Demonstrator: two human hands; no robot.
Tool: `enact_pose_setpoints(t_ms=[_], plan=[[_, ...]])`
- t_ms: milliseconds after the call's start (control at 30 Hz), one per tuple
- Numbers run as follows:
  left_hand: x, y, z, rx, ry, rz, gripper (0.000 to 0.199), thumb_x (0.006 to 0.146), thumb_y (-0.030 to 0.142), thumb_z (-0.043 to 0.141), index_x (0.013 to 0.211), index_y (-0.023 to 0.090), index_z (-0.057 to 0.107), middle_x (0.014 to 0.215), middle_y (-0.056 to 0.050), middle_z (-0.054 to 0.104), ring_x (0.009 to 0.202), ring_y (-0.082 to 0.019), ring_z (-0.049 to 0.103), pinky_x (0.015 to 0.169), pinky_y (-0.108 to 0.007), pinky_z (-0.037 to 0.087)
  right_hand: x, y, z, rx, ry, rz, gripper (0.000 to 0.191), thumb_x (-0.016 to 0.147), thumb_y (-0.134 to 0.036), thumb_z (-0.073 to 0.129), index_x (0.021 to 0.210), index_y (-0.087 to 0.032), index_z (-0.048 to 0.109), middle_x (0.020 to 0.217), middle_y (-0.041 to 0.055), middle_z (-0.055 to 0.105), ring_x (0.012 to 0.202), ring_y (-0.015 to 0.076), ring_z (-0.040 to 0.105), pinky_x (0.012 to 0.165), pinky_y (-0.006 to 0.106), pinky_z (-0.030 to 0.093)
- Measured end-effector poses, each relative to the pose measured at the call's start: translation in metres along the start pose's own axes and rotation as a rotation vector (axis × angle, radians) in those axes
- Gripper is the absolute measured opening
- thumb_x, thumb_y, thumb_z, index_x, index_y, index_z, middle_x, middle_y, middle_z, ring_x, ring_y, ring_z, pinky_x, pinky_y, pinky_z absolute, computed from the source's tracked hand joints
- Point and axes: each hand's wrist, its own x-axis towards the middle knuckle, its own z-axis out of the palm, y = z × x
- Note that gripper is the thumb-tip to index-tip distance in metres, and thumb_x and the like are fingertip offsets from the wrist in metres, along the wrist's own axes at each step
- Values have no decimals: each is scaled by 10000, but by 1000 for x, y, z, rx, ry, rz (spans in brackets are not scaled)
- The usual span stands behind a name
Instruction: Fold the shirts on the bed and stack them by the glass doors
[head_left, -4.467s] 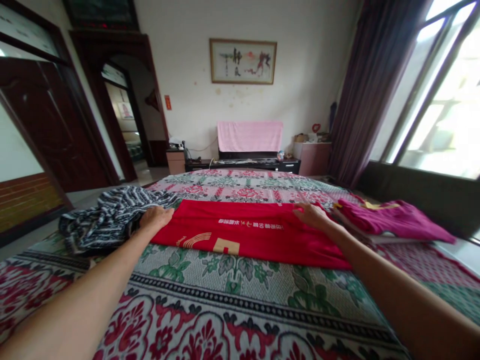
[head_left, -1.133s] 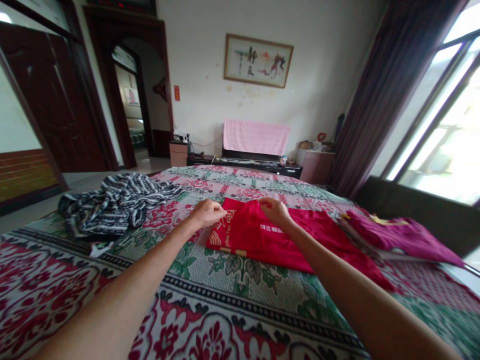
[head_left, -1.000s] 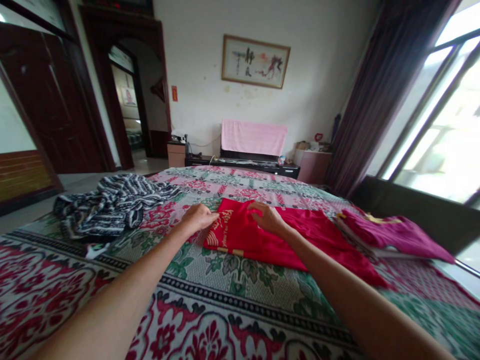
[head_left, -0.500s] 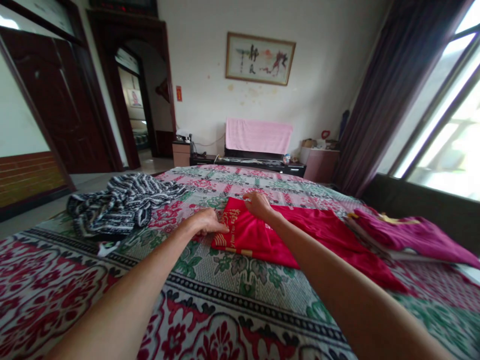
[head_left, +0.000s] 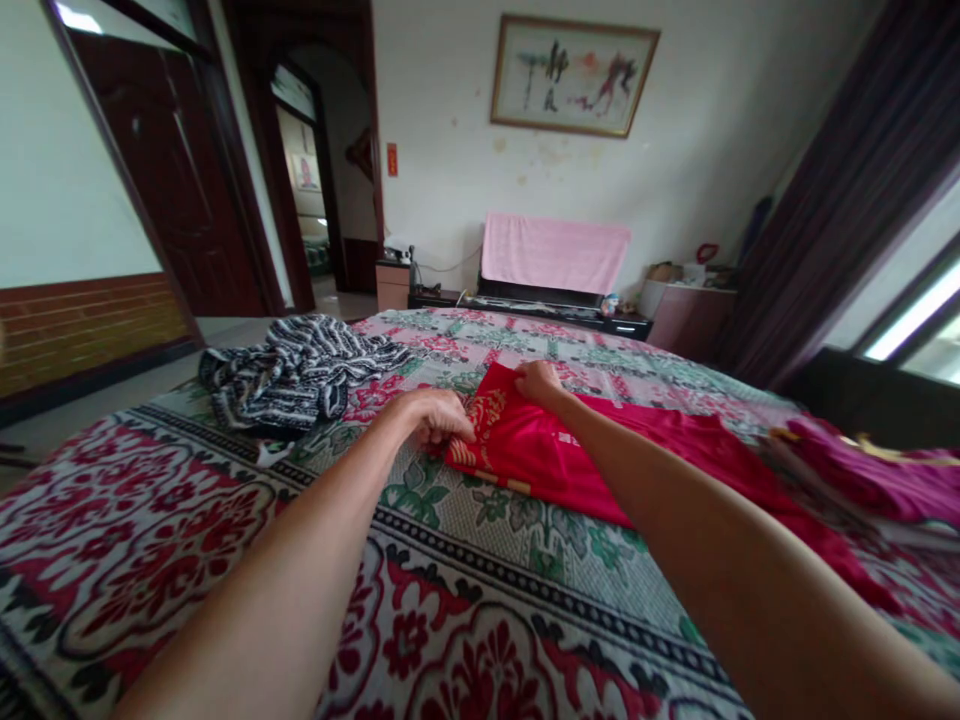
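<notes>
A shiny red garment point(head_left: 540, 455) with gold lettering and stripes at its left end lies folded lengthwise across the bed. My left hand point(head_left: 442, 415) is closed at the left edge of it, fingers curled onto the cloth beside the gold print. At its far left corner my right hand point(head_left: 540, 382) has bent fingers closed on the upper edge. The fingertips of both hands are partly hidden. My right forearm crosses over the middle of the garment.
A black-and-white knit garment point(head_left: 300, 375) lies crumpled at the left on the patterned bedspread point(head_left: 480, 560). Folded magenta clothing point(head_left: 877, 465) is stacked at the right. Beyond the bed, a pink cloth point(head_left: 555, 252) hangs over a dark object on a low cabinet point(head_left: 626, 327).
My left hand's fingers have curled in at the garment's left edge, where the index finger was stretched over the print. The camera view has turned left and down a little.
</notes>
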Motion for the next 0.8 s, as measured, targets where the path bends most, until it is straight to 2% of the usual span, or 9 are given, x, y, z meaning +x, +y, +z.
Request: enact_pose_setpoints(t_ms=[200, 300, 433, 500, 567, 633, 700, 767, 800], plan=[[-8, -37, -15, -185, -76, -42, 237, 644, 378, 674, 652, 172, 557, 500, 21, 504, 443, -92, 463, 440, -209, 335, 3, -18, 7, 273, 189, -135, 434, 760, -115, 482, 1158, -168, 647, 1162, 57, 664, 967, 169, 626, 848, 248, 470], [-9, -41, -16, -215, -77, -38, 287, 634, 412, 699, 637, 172, 542, 498, 26, 497, 440, -85, 456, 438, -203, 335, -10, -12, 7, 301, 178, -174, 367, 760, -110, 481, 1054, -176, 691, 1063, 50, 700, 912, 163, 639, 843, 257, 470], [-10, -39, -14, -230, -96, -32, 327, 609, 440, 719, 610, 171, 533, 482, 32, 483, 430, -75, 431, 439, -202, 325, -42, 7, 2, 214, 46, -411, 196, 751, -152, 537, 826, -184, 715, 878, 31, 717, 845, 160, 635, 812, 260, 466], [-10, -39, -14, -214, -101, -27, 325, 607, 438, 718, 600, 171, 532, 470, 32, 477, 424, -75, 420, 436, -204, 311, -60, 16, -4, 175, 17, -472, 156, 736, -162, 562, 810, -174, 700, 878, 41, 706, 852, 161, 624, 812, 269, 461], [-10, -39, -13, -184, -94, -32, 333, 599, 440, 723, 589, 172, 526, 460, 31, 473, 419, -78, 416, 430, -206, 299, -77, 21, -13, 170, 79, -473, 168, 725, -166, 582, 858, -161, 685, 933, 65, 690, 907, 175, 608, 840, 293, 451], [-10, -39, -12, -163, -78, -43, 359, 589, 467, 729, 585, 172, 523, 459, 28, 477, 416, -81, 421, 427, -207, 302, -93, 23, -24, 209, 131, -493, 172, 737, -176, 589, 888, -162, 671, 956, 72, 676, 942, 178, 594, 861, 307, 443], [-7, -38, -11, -167, -49, -51, 394, 593, 526, 712, 599, 172, 539, 475, 19, 499, 418, -86, 435, 432, -211, 321, -108, 22, -32, 268, 61, -542, 136, 765, -212, 594, 877, -182, 664, 929, 52, 676, 906, 161, 599, 845, 296, 449], [-2, -37, -11, -151, 64, -92, 420, 642, 585, 642, 629, 171, 571, 510, -7, 545, 430, -103, 465, 446, -226, 346, -120, 22, -36, 317, -62, -576, 135, 762, -258, 628, 877, -198, 665, 924, 37, 678, 863, 145, 604, 815, 279, 461], [3, -36, -10, -117, 166, -124, 426, 678, 594, 593, 647, 170, 592, 539, -27, 577, 450, -118, 492, 459, -237, 360, -124, 21, -36, 332, -105, -584, 154, 756, -272, 644, 892, -204, 668, 938, 34, 678, 860, 141, 605, 808, 273, 463]])
